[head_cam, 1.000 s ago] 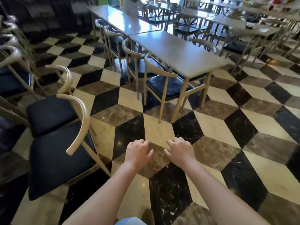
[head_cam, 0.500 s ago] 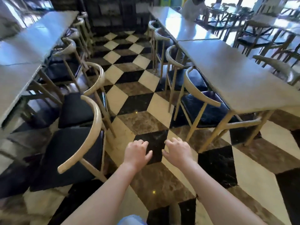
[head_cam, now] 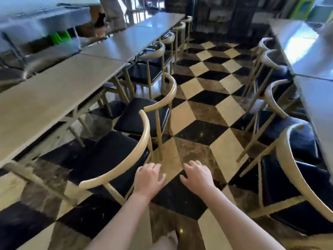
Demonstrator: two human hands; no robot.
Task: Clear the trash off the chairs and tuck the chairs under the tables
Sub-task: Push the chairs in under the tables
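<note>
Two wooden chairs with black seats stand pulled out from the grey table on the left: the near chair and a second chair behind it. My left hand hovers just right of the near chair's curved back rail, fingers loosely curled and holding nothing. My right hand floats beside it over the floor, also holding nothing. No trash shows on either seat.
A checkered aisle runs forward between two table rows. On the right, chairs sit against another table. More chairs line the left row. A person stands at the far left back.
The view has swung left, bringing the left row of chairs and table to the centre. Both hands have stayed out in front, holding nothing.
</note>
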